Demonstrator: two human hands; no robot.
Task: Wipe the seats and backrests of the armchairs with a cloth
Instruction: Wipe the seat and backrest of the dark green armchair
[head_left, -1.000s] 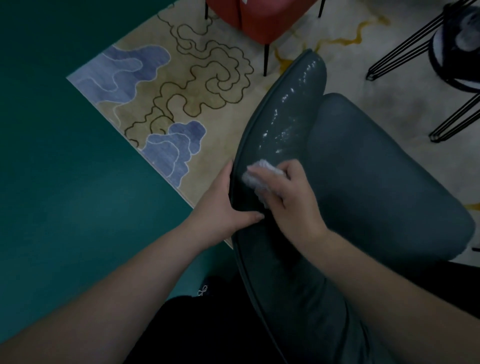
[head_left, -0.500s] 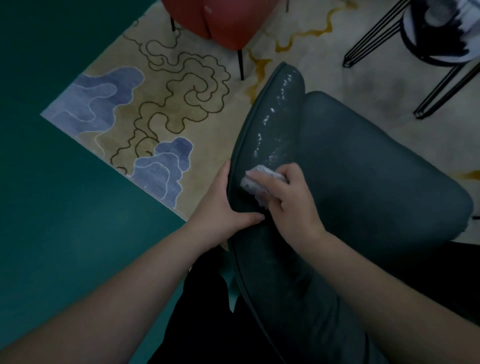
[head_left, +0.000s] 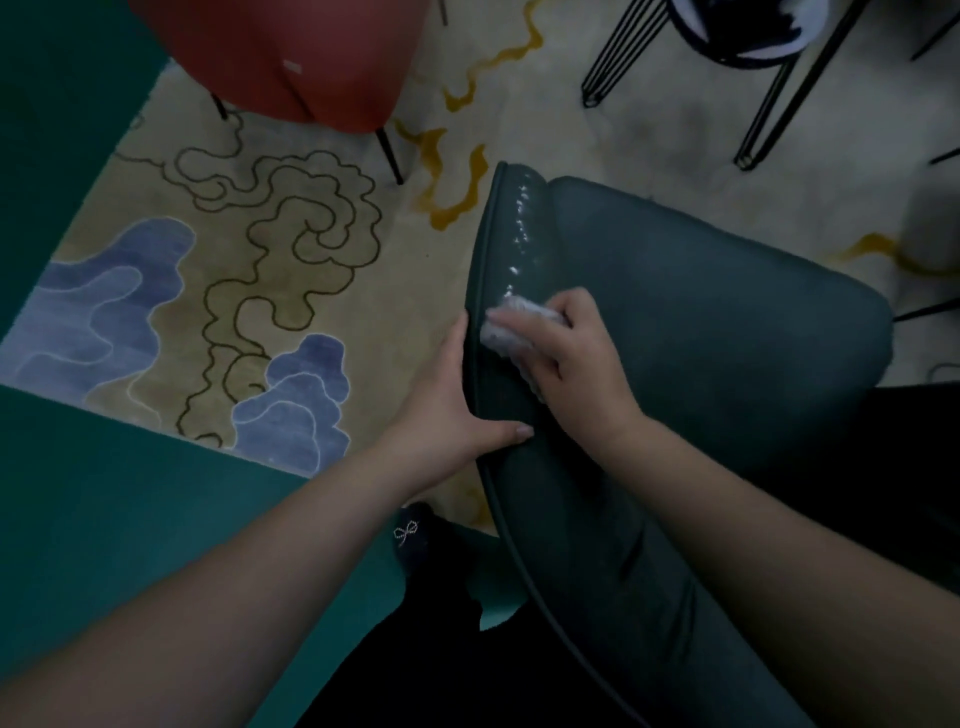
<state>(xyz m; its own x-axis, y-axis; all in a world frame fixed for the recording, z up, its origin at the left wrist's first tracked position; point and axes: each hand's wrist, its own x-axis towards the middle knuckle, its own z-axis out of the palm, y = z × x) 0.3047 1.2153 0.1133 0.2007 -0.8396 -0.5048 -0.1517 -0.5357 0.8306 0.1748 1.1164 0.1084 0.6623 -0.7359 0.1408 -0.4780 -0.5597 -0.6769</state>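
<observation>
Two armchairs are standing on the patterned rug: we are bending over the dark green armchair, the red armchair beyond. Our left hand is gripping the backrest edge; our right hand is pressing the bunched white cloth against its glossy top.

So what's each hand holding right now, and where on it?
The right hand grips the bunched cloth, fingers over its top. The left hand holds the dark green armchair's backrest by its top edge.

Two armchairs: dark green, red. One cloth. Two hands. One rug.
</observation>
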